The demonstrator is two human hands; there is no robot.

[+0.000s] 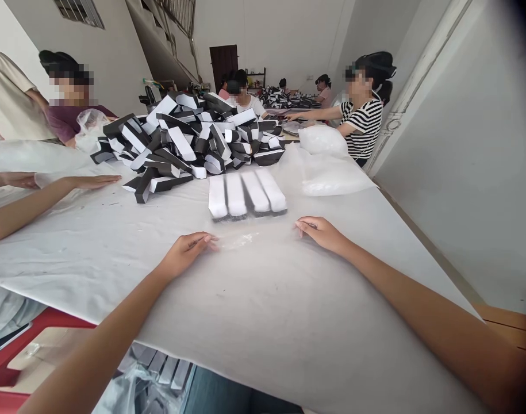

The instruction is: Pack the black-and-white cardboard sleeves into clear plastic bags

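No legible text, label, brand, number or sign appears: the four black-and-white pieces (246,192) lying in a row and the heap (183,138) behind them show no readable marking.

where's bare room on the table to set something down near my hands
Bare white sheet spreads in front of your left hand and right hand, below the row of four black-and-white foam pieces. A strip also runs right of that row, beside the plastic bag. The heap of foam pieces crowds the far side.
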